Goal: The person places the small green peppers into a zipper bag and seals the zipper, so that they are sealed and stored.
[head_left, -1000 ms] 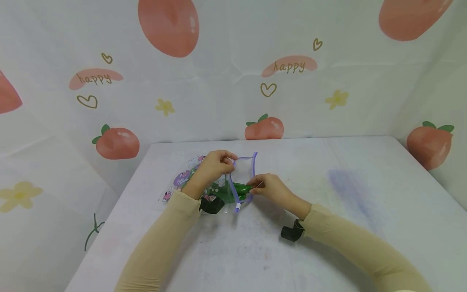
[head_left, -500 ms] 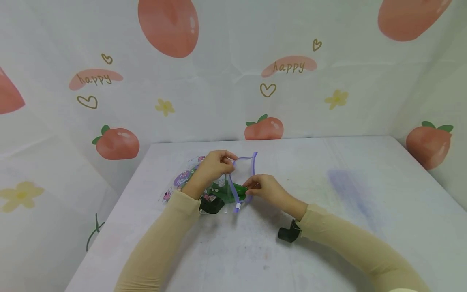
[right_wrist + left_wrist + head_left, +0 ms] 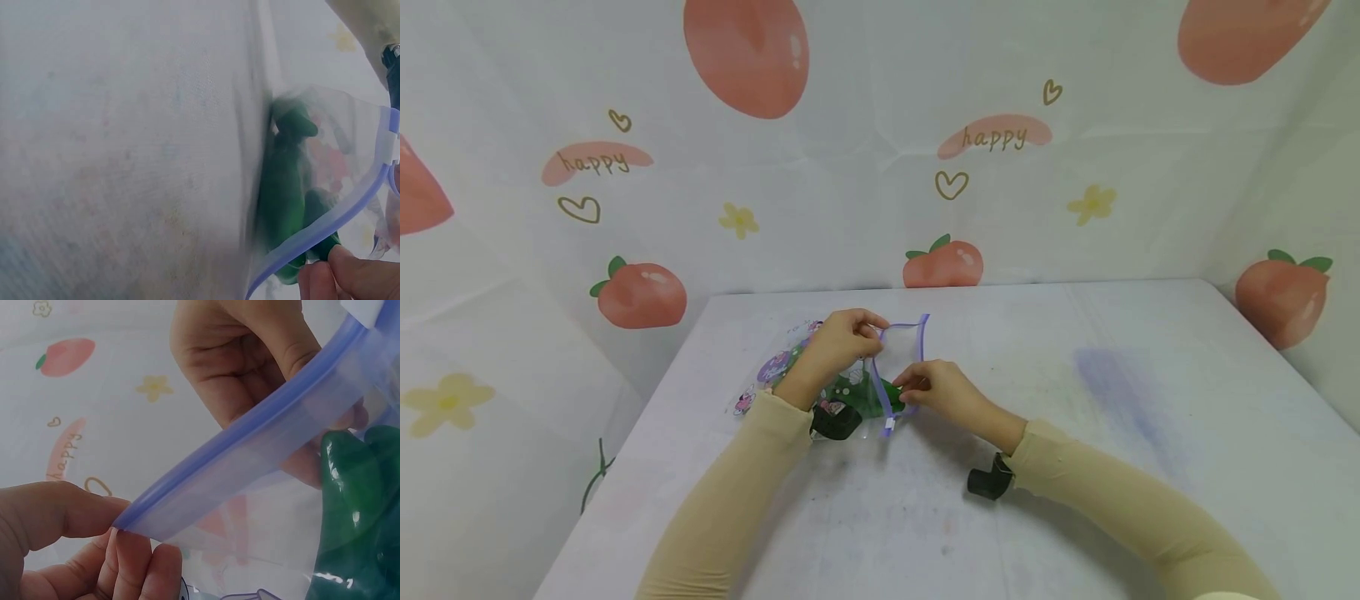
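A clear zip bag [image 3: 881, 387] with a purple zip edge and cartoon prints lies on the table, its mouth spread toward the right. My left hand [image 3: 841, 342] pinches the zip edge at the far side of the mouth, thumb against fingertips. Inside are several glossy green peppers [image 3: 353, 506], seen through the plastic in the left wrist view. At the mouth my right hand [image 3: 951, 393] pinches the end of one green pepper [image 3: 892, 393], most of it inside the bag. In the right wrist view, thumb and fingers [image 3: 359, 278] hold that end close to the zip edge [image 3: 325, 231].
A white slider [image 3: 890, 424] sits at the near end of the zip. The white table [image 3: 1060, 333] has a bluish smudge [image 3: 1120, 392] on the right. Behind it hangs a fruit-print cloth [image 3: 850, 208]. Each wrist carries a black camera [image 3: 990, 481].
My right hand has moved left toward the bag's mouth, pushing the green pepper deeper in, so less of it sticks out. The left hand has stayed in place on the zip edge.
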